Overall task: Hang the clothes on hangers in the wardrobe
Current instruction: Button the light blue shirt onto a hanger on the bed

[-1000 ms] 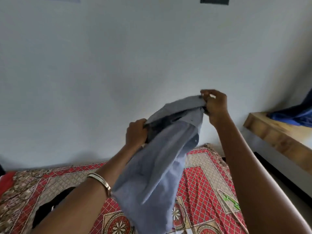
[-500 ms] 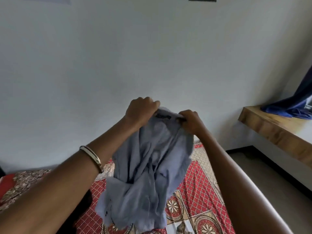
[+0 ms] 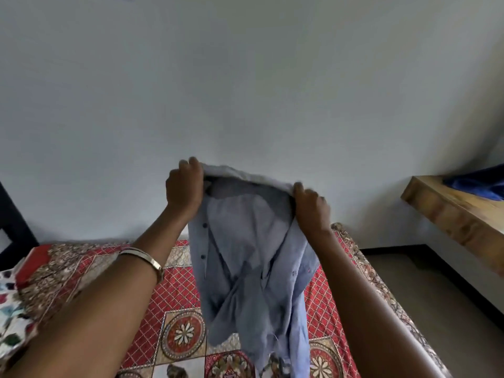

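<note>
above the bed, each hand grips the shirt collar.

The blue shirt runs off the bottom edge and hides part of the patterned bedspread, while the wooden shelf and the dark blue cloth on it are cut by the right edge.

Both hands are up: the left hand and right hand grip the collar edge of a pale blue shirt, spread open between them, buttons showing. It hangs over the patterned red bedspread, its hem possibly touching.
</note>
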`<state>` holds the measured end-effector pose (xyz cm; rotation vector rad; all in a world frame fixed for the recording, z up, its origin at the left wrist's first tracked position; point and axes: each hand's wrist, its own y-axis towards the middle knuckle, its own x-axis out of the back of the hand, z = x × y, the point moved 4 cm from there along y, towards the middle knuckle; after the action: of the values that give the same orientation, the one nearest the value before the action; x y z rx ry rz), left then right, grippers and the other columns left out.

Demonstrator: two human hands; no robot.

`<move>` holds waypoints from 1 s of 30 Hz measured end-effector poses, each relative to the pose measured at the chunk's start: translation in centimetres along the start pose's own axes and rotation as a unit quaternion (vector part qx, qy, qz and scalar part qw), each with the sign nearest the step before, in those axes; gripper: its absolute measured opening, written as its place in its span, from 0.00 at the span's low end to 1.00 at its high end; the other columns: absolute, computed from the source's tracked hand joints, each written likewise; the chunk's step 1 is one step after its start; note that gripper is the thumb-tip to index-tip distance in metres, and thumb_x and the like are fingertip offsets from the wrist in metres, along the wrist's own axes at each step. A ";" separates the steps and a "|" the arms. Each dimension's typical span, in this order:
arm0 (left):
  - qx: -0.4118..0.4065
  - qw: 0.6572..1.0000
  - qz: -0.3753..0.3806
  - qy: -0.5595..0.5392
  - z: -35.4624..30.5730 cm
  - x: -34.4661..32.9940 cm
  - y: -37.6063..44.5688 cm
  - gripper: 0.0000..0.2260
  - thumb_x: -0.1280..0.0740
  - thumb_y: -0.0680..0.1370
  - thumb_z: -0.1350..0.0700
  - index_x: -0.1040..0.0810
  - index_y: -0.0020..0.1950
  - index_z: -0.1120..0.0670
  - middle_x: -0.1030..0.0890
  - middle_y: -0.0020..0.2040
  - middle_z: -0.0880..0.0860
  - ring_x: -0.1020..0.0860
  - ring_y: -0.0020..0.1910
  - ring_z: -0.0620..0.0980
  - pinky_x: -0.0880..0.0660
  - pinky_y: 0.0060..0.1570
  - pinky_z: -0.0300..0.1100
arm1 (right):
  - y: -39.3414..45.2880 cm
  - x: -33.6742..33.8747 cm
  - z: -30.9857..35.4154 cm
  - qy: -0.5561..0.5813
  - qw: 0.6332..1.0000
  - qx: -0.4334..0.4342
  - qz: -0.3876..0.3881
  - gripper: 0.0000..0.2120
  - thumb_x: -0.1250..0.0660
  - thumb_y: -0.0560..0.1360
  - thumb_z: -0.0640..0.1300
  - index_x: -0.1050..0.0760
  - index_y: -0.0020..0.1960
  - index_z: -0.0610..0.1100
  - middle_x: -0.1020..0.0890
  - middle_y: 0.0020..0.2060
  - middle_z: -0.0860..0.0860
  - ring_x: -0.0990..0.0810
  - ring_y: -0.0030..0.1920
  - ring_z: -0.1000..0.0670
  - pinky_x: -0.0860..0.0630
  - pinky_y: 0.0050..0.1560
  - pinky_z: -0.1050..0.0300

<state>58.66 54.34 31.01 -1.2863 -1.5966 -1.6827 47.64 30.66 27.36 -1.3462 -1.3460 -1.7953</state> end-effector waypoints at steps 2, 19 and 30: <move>0.079 0.955 0.284 0.006 0.8 -2.3 -1.1 0.11 0.43 0.78 0.66 0.25 0.58 0.64 0.23 0.59 0.64 0.23 0.58 0.62 0.26 0.56 0.50 | -0.8 -2.8 -0.9 0.008 0.979 0.013 0.203 0.14 0.43 0.78 0.34 0.30 0.62 0.37 0.23 0.57 0.37 0.23 0.58 0.35 0.25 0.54 0.47; 0.003 0.710 0.584 -0.393 -3.6 0.8 -13.2 0.10 0.35 0.75 0.67 0.18 0.37 0.62 0.18 0.32 0.57 0.19 0.32 0.51 0.22 0.31 0.40 | -7.6 1.7 -6.9 0.503 0.763 0.034 0.405 0.07 0.32 0.71 0.30 0.21 0.36 0.38 0.22 0.32 0.42 0.24 0.32 0.47 0.29 0.31 0.59; 0.251 0.898 0.215 -0.290 0.4 -6.3 -7.1 0.07 0.31 0.74 0.59 0.23 0.46 0.63 0.18 0.43 0.63 0.18 0.39 0.61 0.18 0.40 0.53 | -3.0 -2.8 -5.8 0.316 0.919 -0.126 0.196 0.07 0.43 0.72 0.34 0.26 0.43 0.35 0.25 0.35 0.42 0.24 0.29 0.45 0.31 0.22 0.65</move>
<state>55.54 54.55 22.09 -1.7685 -1.7215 -0.5797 43.86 26.05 23.53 -0.9277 -0.4761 -1.9121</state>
